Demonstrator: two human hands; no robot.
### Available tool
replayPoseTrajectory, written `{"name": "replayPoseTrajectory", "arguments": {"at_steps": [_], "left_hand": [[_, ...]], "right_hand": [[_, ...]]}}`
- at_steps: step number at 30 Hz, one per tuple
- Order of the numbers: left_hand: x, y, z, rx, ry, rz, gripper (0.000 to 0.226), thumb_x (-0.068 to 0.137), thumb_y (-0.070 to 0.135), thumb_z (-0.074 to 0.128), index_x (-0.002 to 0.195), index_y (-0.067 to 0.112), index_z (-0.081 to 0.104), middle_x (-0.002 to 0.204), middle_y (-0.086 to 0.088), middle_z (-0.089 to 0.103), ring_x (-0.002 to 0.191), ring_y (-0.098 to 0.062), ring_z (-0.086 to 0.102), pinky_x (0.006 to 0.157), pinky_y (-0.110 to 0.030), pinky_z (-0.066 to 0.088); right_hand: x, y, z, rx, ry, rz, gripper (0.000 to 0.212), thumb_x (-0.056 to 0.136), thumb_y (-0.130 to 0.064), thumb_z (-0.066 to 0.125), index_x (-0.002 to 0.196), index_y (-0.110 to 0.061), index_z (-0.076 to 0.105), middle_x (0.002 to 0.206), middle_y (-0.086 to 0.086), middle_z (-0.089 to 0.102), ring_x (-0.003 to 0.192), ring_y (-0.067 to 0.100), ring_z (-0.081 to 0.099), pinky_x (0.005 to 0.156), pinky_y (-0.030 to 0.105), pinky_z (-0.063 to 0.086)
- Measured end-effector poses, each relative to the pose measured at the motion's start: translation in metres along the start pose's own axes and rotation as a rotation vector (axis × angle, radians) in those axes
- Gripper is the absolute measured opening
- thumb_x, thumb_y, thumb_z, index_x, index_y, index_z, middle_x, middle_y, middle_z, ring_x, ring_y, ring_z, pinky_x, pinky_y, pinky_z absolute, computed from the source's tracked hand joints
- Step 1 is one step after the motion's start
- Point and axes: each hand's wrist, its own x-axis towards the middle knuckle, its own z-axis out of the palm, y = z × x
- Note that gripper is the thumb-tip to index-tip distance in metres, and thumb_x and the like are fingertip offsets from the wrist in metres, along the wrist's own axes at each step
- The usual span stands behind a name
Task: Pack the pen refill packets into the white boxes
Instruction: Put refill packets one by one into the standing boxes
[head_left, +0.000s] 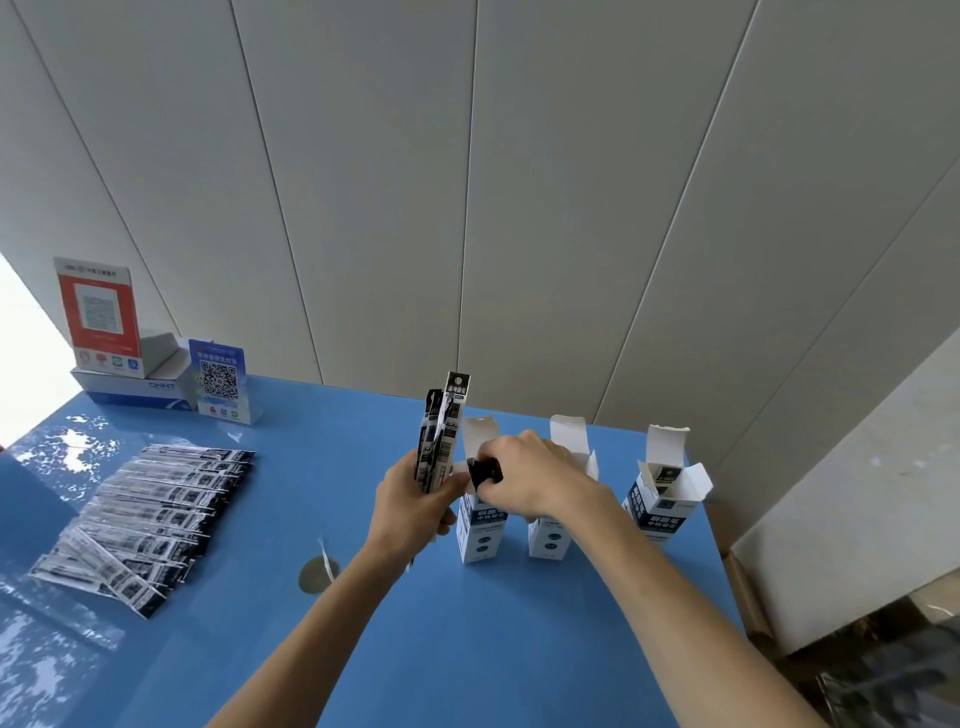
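Three white boxes stand upright with open top flaps on the blue table. My left hand (415, 493) grips a few pen refill packets (441, 426) held upright just left of the left box (480, 530). My right hand (530, 478) pinches the dark tops of packets at the mouth of that left box. The middle box (550, 540) is partly hidden behind my right hand. Dark packet ends show inside the right box (660, 499). A fanned pile of loose refill packets (150, 514) lies on the table at the left.
The blue table (467, 649) ends at a white panelled wall behind the boxes. Two QR-code sign stands (218, 379) and a small carton (135, 389) stand at the back left. A round grey patch (317, 574) sits mid-table. Cardboard and clutter lie off the right edge.
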Motion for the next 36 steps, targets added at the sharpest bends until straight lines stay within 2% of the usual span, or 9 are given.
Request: {"name": "replayPoseTrajectory", "arguments": {"at_steps": [4, 7, 10, 12, 16, 19, 25, 28, 36], "left_hand": [[0.000, -0.001, -0.001, 0.000, -0.013, -0.002, 0.022, 0.086, 0.016, 0.068, 0.088, -0.003, 0.056, 0.060, -0.009, 0.060, 0.049, -0.019, 0.058, 0.045, -0.031, 0.046], [0.000, -0.001, -0.001, 0.009, -0.014, -0.003, 0.019, 0.086, 0.014, 0.067, 0.087, -0.002, 0.056, 0.058, -0.007, 0.059, 0.048, -0.019, 0.057, 0.044, -0.029, 0.045], [0.000, 0.001, -0.002, 0.017, -0.009, 0.010, 0.018, 0.086, 0.013, 0.066, 0.086, -0.002, 0.055, 0.058, -0.007, 0.058, 0.047, -0.019, 0.057, 0.043, -0.029, 0.044], [0.000, 0.002, -0.002, 0.016, -0.005, 0.016, 0.019, 0.086, 0.013, 0.066, 0.086, -0.003, 0.056, 0.059, -0.009, 0.058, 0.048, -0.019, 0.057, 0.043, -0.029, 0.044], [0.001, 0.005, -0.004, -0.017, 0.002, 0.033, 0.017, 0.088, 0.011, 0.065, 0.086, -0.003, 0.056, 0.064, -0.010, 0.061, 0.050, -0.021, 0.056, 0.044, -0.030, 0.046], [0.002, 0.006, -0.005, -0.017, 0.003, 0.038, 0.015, 0.088, 0.009, 0.064, 0.087, -0.003, 0.056, 0.063, -0.009, 0.061, 0.049, -0.022, 0.056, 0.044, -0.029, 0.046], [0.004, 0.005, -0.011, 0.005, 0.043, 0.063, 0.006, 0.089, 0.011, 0.062, 0.088, 0.006, 0.060, 0.079, -0.012, 0.070, 0.063, -0.022, 0.068, 0.045, -0.025, 0.049], [0.008, 0.002, -0.017, 0.021, 0.050, 0.060, 0.005, 0.089, 0.014, 0.063, 0.089, 0.009, 0.062, 0.080, -0.011, 0.071, 0.075, -0.022, 0.070, 0.046, -0.028, 0.053], [0.006, -0.003, -0.026, -0.027, 0.010, 0.044, 0.007, 0.089, 0.014, 0.064, 0.091, 0.008, 0.061, 0.083, -0.010, 0.071, 0.079, -0.018, 0.071, 0.049, -0.033, 0.055]], "right_hand": [[0.002, -0.001, 0.003, 0.031, -0.121, 0.038, 0.011, 0.079, -0.024, 0.048, 0.084, -0.021, 0.058, 0.077, 0.004, 0.062, 0.045, 0.015, 0.062, 0.050, 0.023, 0.044], [0.004, -0.004, 0.007, -0.034, -0.182, 0.043, 0.014, 0.073, -0.021, 0.051, 0.086, -0.019, 0.057, 0.080, 0.004, 0.063, 0.052, 0.016, 0.063, 0.055, 0.025, 0.047], [0.003, -0.004, 0.010, -0.050, -0.121, 0.012, 0.010, 0.073, -0.020, 0.051, 0.082, -0.016, 0.053, 0.078, 0.002, 0.054, 0.071, 0.026, 0.057, 0.064, 0.032, 0.046], [-0.001, -0.003, 0.012, -0.044, -0.072, -0.017, 0.012, 0.076, -0.020, 0.049, 0.086, -0.016, 0.053, 0.083, 0.003, 0.053, 0.079, 0.029, 0.055, 0.068, 0.036, 0.046], [-0.009, 0.002, 0.018, -0.012, 0.008, -0.060, 0.042, 0.081, -0.018, 0.049, 0.122, -0.019, 0.042, 0.109, 0.007, 0.057, 0.091, 0.031, 0.055, 0.070, 0.038, 0.044], [-0.014, 0.003, 0.022, 0.002, 0.047, -0.058, 0.043, 0.083, -0.015, 0.048, 0.125, -0.016, 0.035, 0.106, 0.010, 0.059, 0.083, 0.031, 0.053, 0.065, 0.035, 0.038], [-0.018, 0.000, 0.025, 0.080, 0.160, -0.104, 0.053, 0.086, -0.014, 0.044, 0.137, -0.022, 0.037, 0.134, 0.002, 0.051, 0.109, 0.030, 0.055, 0.085, 0.038, 0.046], [-0.017, -0.004, 0.027, 0.106, 0.189, -0.107, 0.053, 0.086, -0.012, 0.043, 0.137, -0.021, 0.031, 0.132, 0.006, 0.052, 0.104, 0.034, 0.057, 0.084, 0.042, 0.048], [-0.011, -0.013, 0.030, 0.177, 0.207, -0.081, 0.046, 0.087, -0.014, 0.046, 0.133, -0.019, 0.040, 0.122, 0.006, 0.054, 0.101, 0.029, 0.055, 0.083, 0.042, 0.049]]}}
